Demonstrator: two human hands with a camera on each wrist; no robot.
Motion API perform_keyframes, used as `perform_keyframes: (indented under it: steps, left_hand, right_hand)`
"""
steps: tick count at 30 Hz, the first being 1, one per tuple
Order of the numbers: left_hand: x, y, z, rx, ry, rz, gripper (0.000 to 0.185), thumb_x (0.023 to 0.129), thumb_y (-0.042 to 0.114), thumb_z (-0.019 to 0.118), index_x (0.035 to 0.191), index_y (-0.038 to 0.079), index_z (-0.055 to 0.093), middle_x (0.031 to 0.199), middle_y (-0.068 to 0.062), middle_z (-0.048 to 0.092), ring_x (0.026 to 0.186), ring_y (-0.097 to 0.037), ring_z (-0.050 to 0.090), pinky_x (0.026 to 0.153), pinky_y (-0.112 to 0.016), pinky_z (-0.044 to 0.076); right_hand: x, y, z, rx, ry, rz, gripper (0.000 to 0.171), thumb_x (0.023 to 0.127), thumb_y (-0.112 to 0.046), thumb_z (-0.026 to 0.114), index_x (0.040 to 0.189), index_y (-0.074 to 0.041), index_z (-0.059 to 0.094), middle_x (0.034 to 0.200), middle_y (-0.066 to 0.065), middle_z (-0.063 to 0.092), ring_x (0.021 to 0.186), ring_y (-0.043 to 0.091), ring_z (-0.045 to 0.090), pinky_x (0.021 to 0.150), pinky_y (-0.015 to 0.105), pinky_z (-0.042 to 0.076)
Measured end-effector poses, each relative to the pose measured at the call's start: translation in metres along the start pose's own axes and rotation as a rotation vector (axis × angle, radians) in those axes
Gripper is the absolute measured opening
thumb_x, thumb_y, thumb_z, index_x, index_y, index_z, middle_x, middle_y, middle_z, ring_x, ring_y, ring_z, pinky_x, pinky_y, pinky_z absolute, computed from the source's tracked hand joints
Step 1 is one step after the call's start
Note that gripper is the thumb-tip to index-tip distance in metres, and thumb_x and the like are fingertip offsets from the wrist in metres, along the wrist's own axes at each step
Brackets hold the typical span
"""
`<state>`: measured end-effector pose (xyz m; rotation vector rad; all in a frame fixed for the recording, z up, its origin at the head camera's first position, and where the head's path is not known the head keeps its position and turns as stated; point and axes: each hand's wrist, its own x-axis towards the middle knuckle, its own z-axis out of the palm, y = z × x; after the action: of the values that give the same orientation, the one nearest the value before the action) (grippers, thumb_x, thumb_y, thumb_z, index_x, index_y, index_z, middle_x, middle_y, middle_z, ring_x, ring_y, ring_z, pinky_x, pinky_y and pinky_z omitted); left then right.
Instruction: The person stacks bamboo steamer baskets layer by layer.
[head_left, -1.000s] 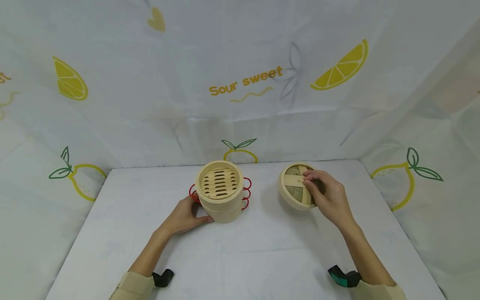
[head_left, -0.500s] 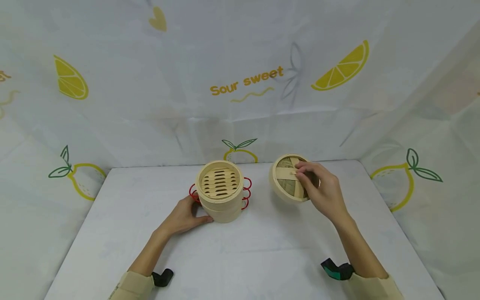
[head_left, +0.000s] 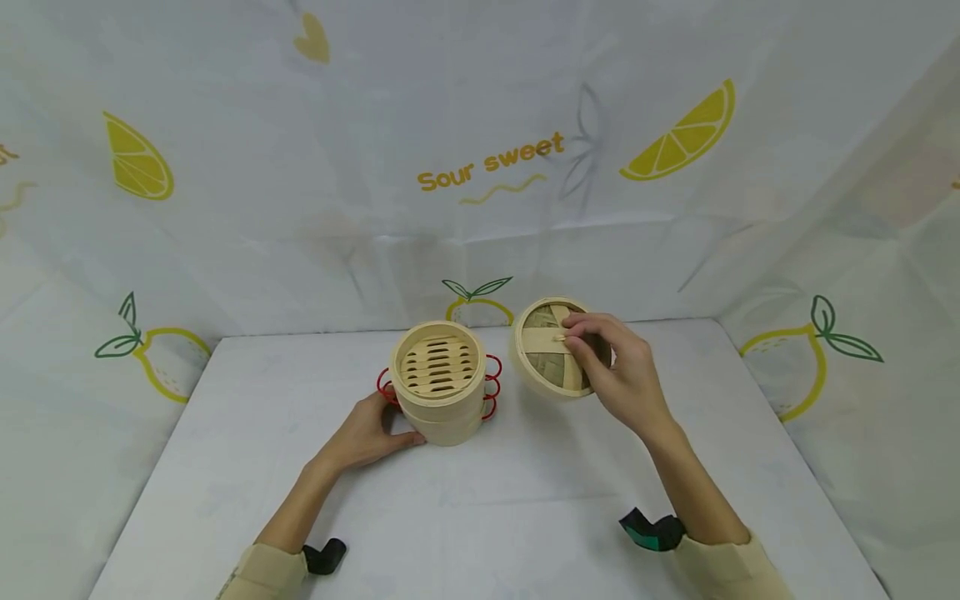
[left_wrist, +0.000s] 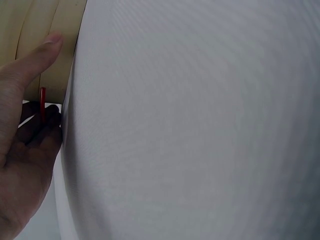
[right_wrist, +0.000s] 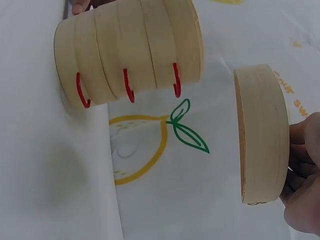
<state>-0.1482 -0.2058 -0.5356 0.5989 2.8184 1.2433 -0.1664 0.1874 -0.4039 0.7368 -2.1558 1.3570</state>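
A stack of round bamboo steamer baskets (head_left: 442,408) stands upright on the table, its slatted top tier uncovered. Red loop handles (head_left: 492,387) stick out on both sides. My left hand (head_left: 367,432) holds the stack low on its left, thumb along the front; in the left wrist view the fingers curl near a red loop (left_wrist: 43,102). Off to the right, my right hand (head_left: 626,379) pinches the small knob of the bamboo steamer lid (head_left: 542,340). The right wrist view has the lid (right_wrist: 265,135) in the air, apart from the stack (right_wrist: 130,45).
White cloth covers the table (head_left: 465,517), and a white lemon-print sheet (head_left: 375,167) hangs behind and at the sides. A black wrist mount (head_left: 325,556) sits by the left sleeve, and a black and green one (head_left: 651,532) by the right.
My right hand has carried the lid leftward and slightly up in the head view, closer to the stack. My left hand and the steamer stack have stayed in place.
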Motion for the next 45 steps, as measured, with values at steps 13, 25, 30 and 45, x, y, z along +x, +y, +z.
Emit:
perform_keyframes:
  steps: [13, 25, 30, 45]
  left_hand:
    - [0.0, -0.003, 0.001, 0.008, -0.005, -0.008, 0.075, 0.078, 0.035, 0.1, 0.14, 0.014, 0.063, 0.123, 0.004, 0.074, 0.112, -0.012, 0.068, 0.105, -0.042, 0.058]
    - [0.0, -0.004, 0.001, 0.014, -0.003, -0.006, 0.075, 0.079, 0.034, 0.1, 0.14, 0.013, 0.062, 0.124, 0.003, 0.074, 0.113, -0.013, 0.068, 0.105, -0.042, 0.058]
    - [0.001, -0.003, 0.001, 0.004, -0.003, 0.0, 0.076, 0.078, 0.035, 0.1, 0.141, 0.014, 0.062, 0.125, 0.004, 0.074, 0.114, -0.012, 0.068, 0.105, -0.041, 0.058]
    - [-0.001, -0.004, 0.002, 0.025, 0.024, 0.021, 0.075, 0.077, 0.034, 0.101, 0.139, 0.013, 0.063, 0.12, 0.004, 0.075, 0.108, -0.012, 0.068, 0.103, -0.041, 0.058]
  right_hand:
    - [0.004, -0.009, 0.016, 0.02, -0.016, 0.01, 0.013, 0.093, 0.012, 0.076, 0.102, 0.003, 0.073, 0.117, 0.018, 0.077, 0.119, 0.019, 0.071, 0.104, 0.009, 0.053]
    - [0.004, -0.014, 0.033, 0.038, -0.028, 0.007, 0.01, 0.095, 0.009, 0.076, 0.104, 0.004, 0.073, 0.118, 0.019, 0.077, 0.118, 0.024, 0.072, 0.102, 0.01, 0.054]
    - [0.002, -0.014, 0.037, 0.053, -0.011, 0.012, 0.01, 0.096, 0.009, 0.075, 0.104, 0.004, 0.072, 0.119, 0.019, 0.077, 0.117, 0.017, 0.071, 0.099, 0.009, 0.054]
    - [0.002, -0.018, 0.056, 0.103, -0.007, 0.015, 0.008, 0.098, 0.007, 0.073, 0.105, 0.003, 0.072, 0.12, 0.018, 0.075, 0.121, 0.035, 0.071, 0.107, 0.013, 0.052]
